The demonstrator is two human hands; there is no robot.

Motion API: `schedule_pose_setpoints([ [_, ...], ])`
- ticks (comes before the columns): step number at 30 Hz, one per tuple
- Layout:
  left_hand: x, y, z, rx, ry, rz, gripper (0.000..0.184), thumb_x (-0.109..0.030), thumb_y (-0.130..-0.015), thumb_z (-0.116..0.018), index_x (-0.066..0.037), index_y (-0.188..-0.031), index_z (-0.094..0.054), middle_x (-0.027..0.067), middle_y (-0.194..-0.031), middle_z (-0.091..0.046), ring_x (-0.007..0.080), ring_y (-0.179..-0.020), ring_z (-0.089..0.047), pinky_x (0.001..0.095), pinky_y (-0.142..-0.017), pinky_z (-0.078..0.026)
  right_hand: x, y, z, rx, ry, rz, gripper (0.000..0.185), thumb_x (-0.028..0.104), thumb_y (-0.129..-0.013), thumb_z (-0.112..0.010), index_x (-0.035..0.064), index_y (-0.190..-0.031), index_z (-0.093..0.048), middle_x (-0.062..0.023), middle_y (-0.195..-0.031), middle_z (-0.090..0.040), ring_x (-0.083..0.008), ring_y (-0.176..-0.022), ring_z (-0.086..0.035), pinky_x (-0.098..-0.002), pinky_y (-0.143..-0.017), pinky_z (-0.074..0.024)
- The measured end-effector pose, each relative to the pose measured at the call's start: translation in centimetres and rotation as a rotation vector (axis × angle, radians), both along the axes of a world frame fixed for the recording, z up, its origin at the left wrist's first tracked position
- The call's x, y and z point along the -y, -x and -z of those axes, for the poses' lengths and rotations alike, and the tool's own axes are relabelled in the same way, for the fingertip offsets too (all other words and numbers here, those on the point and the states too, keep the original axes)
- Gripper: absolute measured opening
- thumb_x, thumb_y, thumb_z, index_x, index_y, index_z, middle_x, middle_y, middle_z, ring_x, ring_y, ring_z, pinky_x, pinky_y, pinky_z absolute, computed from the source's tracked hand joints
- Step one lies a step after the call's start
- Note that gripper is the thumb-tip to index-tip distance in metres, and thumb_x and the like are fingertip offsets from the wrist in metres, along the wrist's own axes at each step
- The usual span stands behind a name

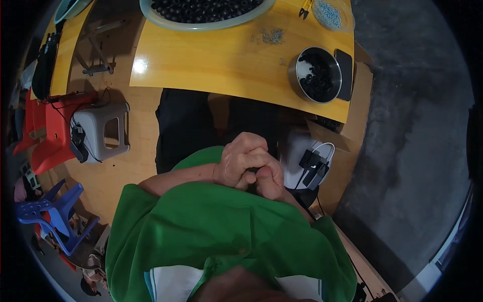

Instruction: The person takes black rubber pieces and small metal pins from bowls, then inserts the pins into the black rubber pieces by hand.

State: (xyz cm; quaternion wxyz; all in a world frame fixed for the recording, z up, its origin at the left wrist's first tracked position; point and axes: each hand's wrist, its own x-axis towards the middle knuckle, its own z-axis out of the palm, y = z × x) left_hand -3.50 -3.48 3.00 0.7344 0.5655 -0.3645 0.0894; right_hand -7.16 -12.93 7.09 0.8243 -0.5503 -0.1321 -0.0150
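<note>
My left hand [238, 162] and my right hand [270, 179] are together in front of my green shirt, below the table edge. Both are closed, with fingers curled against each other. Whatever lies between them, if anything, is hidden. Beyond them on the yellow table [211, 65], a steel bowl [296, 83] holds small black parts [318, 80]. Left of the bowl lies a loose pile of tiny metallic pieces [272, 36]. At the far edge, a wide pale basin [201, 26] is full of round black pieces [206, 10].
A clear tub of light blue bits [329, 14] and a yellow-handled tool [305, 10] lie far right. A dark flat phone-like object [344, 70] sits beside the bowl. A cardboard box [359, 100], stools [108, 131] and cabled black adapters [314, 166] surround me.
</note>
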Motion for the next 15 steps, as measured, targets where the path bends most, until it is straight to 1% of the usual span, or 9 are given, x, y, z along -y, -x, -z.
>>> schedule_pose_setpoints([
  [2, 0.1, 0.0, -0.6, 0.038, -0.068, -0.089, 0.032, -0.035, -0.092, -0.045, -0.004, -0.099, -0.052, 0.0135, -0.088, -0.056, 0.0256, -0.073, -0.056, 0.0343, -0.053, -0.046, 0.2, 1.5, 1.6, -0.094, -0.006, 0.010, 0.041, 0.035, -0.097, -0.036, 0.0015, -0.107, -0.057, -0.0073, -0.100, -0.054, -0.0158, -0.090, -0.052, -0.0313, -0.084, -0.0412],
  [4, -0.6, 0.0, 0.8, 0.049, -0.150, -0.032, 0.031, -0.033, -0.092, -0.045, -0.003, -0.099, -0.052, 0.0141, -0.088, -0.056, 0.0261, -0.076, -0.056, 0.0358, -0.060, -0.047, -0.1, 1.3, 1.8, -0.187, 0.028, 0.077, 0.043, 0.038, -0.097, -0.034, 0.0018, -0.102, -0.057, -0.0065, -0.097, -0.054, -0.0157, -0.089, -0.052, -0.0301, -0.081, -0.0412],
  [6, -0.7, -1.2, 1.9, -0.021, -0.115, 0.139, 0.045, -0.042, -0.094, -0.037, 0.001, -0.104, -0.049, 0.0203, -0.101, -0.051, 0.0220, -0.076, -0.052, 0.0310, -0.064, -0.045, 0.1, 0.7, 2.8, -0.214, 0.066, 0.078, 0.046, 0.041, -0.096, -0.035, 0.0008, -0.103, -0.055, -0.0057, -0.097, -0.054, -0.0148, -0.092, -0.052, -0.0288, -0.083, -0.0400],
  [8, -1.4, -1.1, 1.6, -0.160, -0.106, 0.233, 0.047, -0.044, -0.093, -0.037, 0.000, -0.105, -0.048, 0.0206, -0.106, -0.049, 0.0192, -0.076, -0.052, 0.0278, -0.062, -0.044, 0.6, 0.9, 3.4, -0.288, 0.020, 0.000, 0.050, 0.046, -0.095, -0.034, 0.0001, -0.105, -0.052, -0.0040, -0.099, -0.053, -0.0122, -0.090, -0.051, -0.0255, -0.080, -0.0385],
  [10, -1.5, -0.7, 0.7, -0.459, 0.126, 0.357, 0.031, -0.029, -0.092, -0.048, 0.000, -0.104, -0.049, 0.0206, -0.111, -0.049, 0.0249, -0.084, -0.055, 0.0338, -0.074, -0.045, 0.8, 0.7, 3.6, -0.328, -0.037, -0.024, 0.049, 0.045, -0.095, -0.034, 0.0008, -0.101, -0.053, -0.0032, -0.094, -0.052, -0.0113, -0.085, -0.050, -0.0251, -0.076, -0.0389],
  [11, -2.1, -0.4, 0.9, -0.454, 0.122, 0.351, 0.031, -0.029, -0.092, -0.048, 0.000, -0.104, -0.049, 0.0206, -0.111, -0.049, 0.0249, -0.084, -0.055, 0.0338, -0.074, -0.045, 0.8, 0.7, 3.7, -0.377, -0.083, -0.047, 0.047, 0.045, -0.095, -0.034, 0.0015, -0.098, -0.053, -0.0024, -0.090, -0.051, -0.0103, -0.080, -0.049, -0.0246, -0.071, -0.0393],
  [13, -2.9, -0.7, 1.3, -0.607, -0.020, 0.354, 0.019, -0.014, -0.089, -0.052, 0.000, -0.101, -0.052, 0.0199, -0.113, -0.049, 0.0221, -0.086, -0.056, 0.0304, -0.069, -0.047, 0.7, 0.4, 3.8, -0.373, -0.071, -0.018, 0.048, 0.045, -0.095, -0.034, 0.0014, -0.098, -0.053, -0.0018, -0.088, -0.050, -0.0096, -0.077, -0.048, -0.0235, -0.069, -0.0388],
  [14, -3.0, -1.1, 1.6, -0.594, -0.014, 0.364, 0.019, -0.014, -0.089, -0.052, 0.000, -0.101, -0.052, 0.0199, -0.113, -0.049, 0.0221, -0.086, -0.056, 0.0304, -0.069, -0.047, 0.6, 0.4, 3.8, -0.383, -0.064, 0.024, 0.048, 0.045, -0.095, -0.035, 0.0012, -0.098, -0.053, -0.0012, -0.086, -0.049, -0.0089, -0.074, -0.047, -0.0225, -0.067, -0.0383],
  [15, -2.8, -1.6, 1.7, -0.406, -0.159, 0.261, 0.015, -0.007, -0.085, -0.052, 0.000, -0.098, -0.053, 0.0191, -0.114, -0.049, 0.0201, -0.084, -0.057, 0.0287, -0.066, -0.047, 0.6, 0.4, 3.9, -0.372, -0.054, 0.035, 0.048, 0.045, -0.095, -0.035, 0.0012, -0.098, -0.053, -0.0012, -0.086, -0.049, -0.0089, -0.074, -0.047, -0.0225, -0.067, -0.0383],
])
